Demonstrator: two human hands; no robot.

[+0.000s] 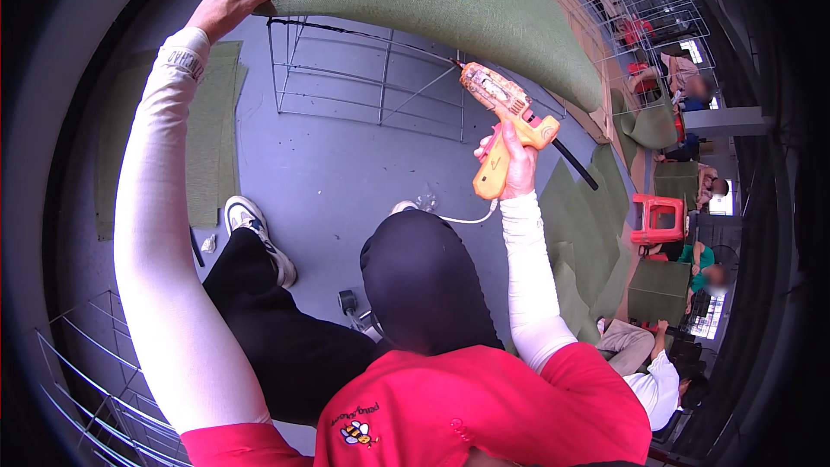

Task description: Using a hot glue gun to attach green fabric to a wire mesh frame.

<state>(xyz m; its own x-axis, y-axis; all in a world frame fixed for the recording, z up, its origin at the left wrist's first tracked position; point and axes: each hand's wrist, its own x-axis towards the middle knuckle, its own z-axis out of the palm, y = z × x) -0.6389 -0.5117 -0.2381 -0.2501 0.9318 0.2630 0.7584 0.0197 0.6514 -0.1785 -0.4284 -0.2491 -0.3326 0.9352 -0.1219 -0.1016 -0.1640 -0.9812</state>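
Your red shirt [484, 398] sits closest to the camera. Beyond it, your left hand [232, 2] has thumb and fingers closed on a corner of the green woven fabric [424, 17], which spans above the wire frame [379, 123]. Your right hand [519, 164] wraps the handle of the orange glue gun [494, 91], its nozzle near the frame's upper edge. Should your left pinch slip, cloth could sag onto a hot nozzle; the white cord [471, 222], passing near your right knee [432, 285], could snag and jerk your aim.
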